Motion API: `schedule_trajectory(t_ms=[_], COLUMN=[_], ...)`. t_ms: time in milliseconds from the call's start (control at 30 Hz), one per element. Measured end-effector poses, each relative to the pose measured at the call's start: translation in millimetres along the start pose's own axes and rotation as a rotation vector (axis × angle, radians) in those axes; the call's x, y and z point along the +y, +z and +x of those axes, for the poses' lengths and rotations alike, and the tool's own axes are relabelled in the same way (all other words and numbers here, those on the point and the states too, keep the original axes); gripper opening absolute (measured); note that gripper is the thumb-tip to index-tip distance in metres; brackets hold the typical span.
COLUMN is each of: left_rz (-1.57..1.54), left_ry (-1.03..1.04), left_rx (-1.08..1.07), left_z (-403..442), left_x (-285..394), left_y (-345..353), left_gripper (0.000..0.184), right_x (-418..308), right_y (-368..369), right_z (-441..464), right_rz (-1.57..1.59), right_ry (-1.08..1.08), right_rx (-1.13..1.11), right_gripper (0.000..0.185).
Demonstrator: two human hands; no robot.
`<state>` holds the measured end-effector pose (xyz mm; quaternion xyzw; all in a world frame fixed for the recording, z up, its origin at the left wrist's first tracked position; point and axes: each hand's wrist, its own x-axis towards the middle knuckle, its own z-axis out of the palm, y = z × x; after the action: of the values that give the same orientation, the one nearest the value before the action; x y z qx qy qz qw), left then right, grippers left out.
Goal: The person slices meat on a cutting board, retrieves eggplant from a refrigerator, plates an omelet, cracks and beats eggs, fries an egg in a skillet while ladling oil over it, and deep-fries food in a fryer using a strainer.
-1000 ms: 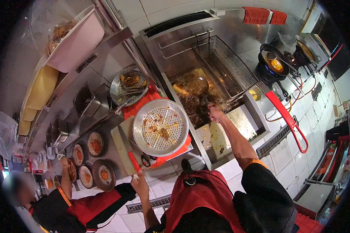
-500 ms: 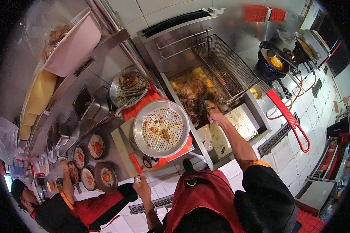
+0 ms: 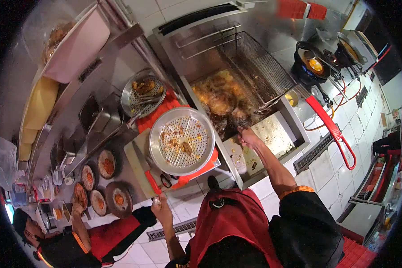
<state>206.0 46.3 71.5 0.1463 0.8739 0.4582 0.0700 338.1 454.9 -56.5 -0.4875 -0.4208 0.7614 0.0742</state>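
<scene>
My right hand [image 3: 250,137] reaches over the near edge of the fryer's oil [image 3: 216,91], its fingers closed. At its fingertips is a dark brown thing [image 3: 239,118], partly in the bubbling oil; I cannot make out what it is. A large browned piece of food [image 3: 222,103] lies in the oil just beyond. My left hand [image 3: 161,211] hangs low beside the counter, closed around something small and shiny. Close to it are a red-handled knife [image 3: 152,182] on a cutting board [image 3: 136,166] and dark-handled scissors [image 3: 165,180].
A wire fry basket [image 3: 259,67] with a red handle [image 3: 324,118] rests over the fryer. A perforated pan [image 3: 196,166] with crumbs stands left of it. Pans sit on burners [image 3: 314,62] at right. At left, a co-worker [image 3: 71,243] reaches toward several plates [image 3: 119,201].
The view has shifted slightly. My right hand has drawn back a little from the brown thing in the oil. The co-worker's arm has moved lower by the plates.
</scene>
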Motion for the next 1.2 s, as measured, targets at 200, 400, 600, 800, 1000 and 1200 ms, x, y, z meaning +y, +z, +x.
schedule_trajectory(t_ms=[200,400,600,800,1000,1200], left_rz=[0.059,0.151,0.348,0.486,0.728,0.62], left_ry=[0.107,0.15,0.443,0.674,0.592,0.506], left_rx=[0.024,-0.144,-0.308,-0.492,-0.507,-0.465], left_z=[25.1,48.9,105.1,134.4,125.3,118.5], left_x=[7.7,37.8,61.6,57.8,59.0,73.3], left_y=[20.3,37.3,88.6,127.4,100.5,72.6], left_gripper=[0.028,0.025,0.025,0.025,0.022,0.017], right_x=[0.8,-1.8,-3.2,2.2,3.1,10.8], right_y=[2.1,3.4,9.6,1.4,-3.2,-12.3], right_z=[-25.6,-33.9,-40.5,-44.9,-54.9,-47.9], right_rz=[0.078,0.037,0.031,-0.015,0.01,-0.005], right_ry=[0.022,-0.047,0.015,-0.029,-0.006,-0.02], right_rx=[-0.015,0.032,0.043,-0.027,0.067,0.037], right_gripper=[0.027,0.033,0.018,0.019,0.016,0.024])
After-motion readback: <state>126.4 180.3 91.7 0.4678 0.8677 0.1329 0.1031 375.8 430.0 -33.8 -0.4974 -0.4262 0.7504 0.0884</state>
